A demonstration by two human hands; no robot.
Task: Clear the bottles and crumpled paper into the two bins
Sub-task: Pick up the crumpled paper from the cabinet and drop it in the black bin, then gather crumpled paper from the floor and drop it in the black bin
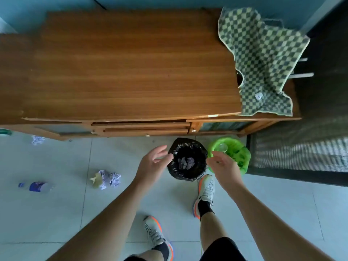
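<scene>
While both hands hang open and hold nothing, the left hand [153, 162] sits just left of the black bin [187, 159] and the right hand [223, 166] is between that bin and the green bin [230, 151]. Crumpled paper [186, 162] lies inside the black bin. More crumpled paper [108, 179] lies on the floor to the left of the hands. A plastic bottle [36, 186] lies farther left, and another paper ball [37, 139] sits by the wooden cabinet [122, 72].

Wooden cabinet [131, 63], pale tiled floor [56, 213]
</scene>
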